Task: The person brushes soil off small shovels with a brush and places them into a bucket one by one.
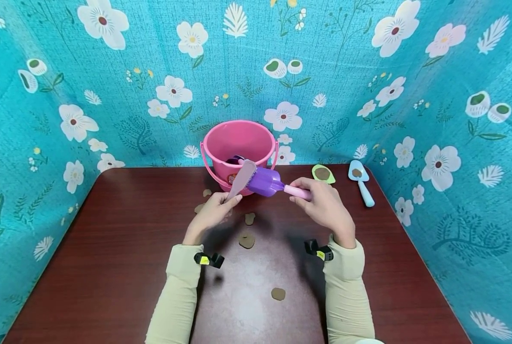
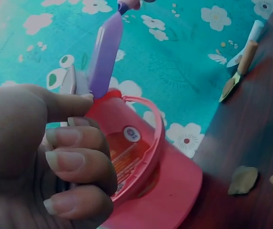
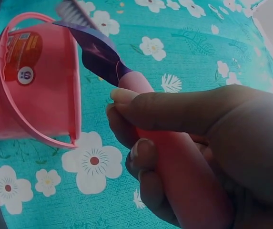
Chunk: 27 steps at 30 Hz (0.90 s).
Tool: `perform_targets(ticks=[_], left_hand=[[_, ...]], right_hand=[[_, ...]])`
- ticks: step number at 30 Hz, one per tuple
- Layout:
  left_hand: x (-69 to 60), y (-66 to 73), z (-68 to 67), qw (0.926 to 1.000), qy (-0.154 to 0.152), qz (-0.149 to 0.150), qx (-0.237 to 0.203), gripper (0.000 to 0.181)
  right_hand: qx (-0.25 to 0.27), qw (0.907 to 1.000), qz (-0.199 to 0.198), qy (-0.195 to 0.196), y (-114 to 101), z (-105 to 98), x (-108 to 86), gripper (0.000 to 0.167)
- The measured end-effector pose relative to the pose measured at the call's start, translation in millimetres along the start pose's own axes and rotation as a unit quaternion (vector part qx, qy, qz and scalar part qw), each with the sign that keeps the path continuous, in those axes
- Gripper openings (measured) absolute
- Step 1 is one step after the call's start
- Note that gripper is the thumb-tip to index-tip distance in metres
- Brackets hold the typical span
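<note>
Over the front of a pink bucket point(image 1: 239, 136), my left hand point(image 1: 210, 212) pinches a greyish-pink brush point(image 1: 242, 177) by its handle. The brush's bristles lie against the blade of a purple toy shovel point(image 1: 265, 182). My right hand point(image 1: 325, 203) grips that shovel by its pink handle point(image 3: 174, 162), fingers curled round it. In the left wrist view the brush point(image 2: 69, 83) is mostly hidden behind my left hand point(image 2: 74, 157). Something dark purple point(image 1: 234, 160) shows inside the bucket, too covered to identify.
Flat brown pieces, perhaps mud or clay, lie on the dark red table; one brown piece point(image 1: 246, 240) is below the hands, another brown piece point(image 1: 278, 294) nearer the front. At the back right lie a green shovel point(image 1: 330, 180) and a light blue trowel point(image 1: 365, 193). Flowered cloth point(image 1: 153, 134) surrounds the table.
</note>
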State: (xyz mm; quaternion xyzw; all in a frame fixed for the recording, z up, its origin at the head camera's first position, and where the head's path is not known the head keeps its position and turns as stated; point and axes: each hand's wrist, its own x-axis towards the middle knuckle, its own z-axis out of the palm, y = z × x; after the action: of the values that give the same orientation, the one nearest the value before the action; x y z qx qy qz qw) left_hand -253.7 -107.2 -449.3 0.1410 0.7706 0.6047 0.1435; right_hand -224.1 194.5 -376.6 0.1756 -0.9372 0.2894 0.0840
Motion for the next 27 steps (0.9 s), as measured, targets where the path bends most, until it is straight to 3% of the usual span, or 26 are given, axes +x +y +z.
perform_targets(ticks=[7,11,16,21,27], left_hand=[[-5.8,4.2,-10.4,0.9993,0.035,0.012,-0.005,0.032],[-7.7,6.2,-13.7,0.9984,0.053,0.018,-0.013,0.029],[-7.6,6.4,-13.6,0.9981,0.055,0.017,-0.021,0.031],[-8.7,6.3,-14.0,0.9978,0.061,0.020,-0.017,0.030],[-7.8,7.2,-14.3,0.9982,0.056,0.022,-0.007,0.031]], right_hand=[[0.040,0.9991,0.004,0.013,-4.6,-1.5,0.3,0.032],[0.083,0.9955,-0.001,0.046,-7.4,-2.3,3.8,0.030],[0.117,0.9882,0.012,0.098,-12.5,-5.2,16.9,0.027],[0.122,0.9861,0.019,0.111,-19.5,-12.5,48.2,0.026],[0.044,0.9977,0.021,0.047,-27.1,-6.3,106.5,0.032]])
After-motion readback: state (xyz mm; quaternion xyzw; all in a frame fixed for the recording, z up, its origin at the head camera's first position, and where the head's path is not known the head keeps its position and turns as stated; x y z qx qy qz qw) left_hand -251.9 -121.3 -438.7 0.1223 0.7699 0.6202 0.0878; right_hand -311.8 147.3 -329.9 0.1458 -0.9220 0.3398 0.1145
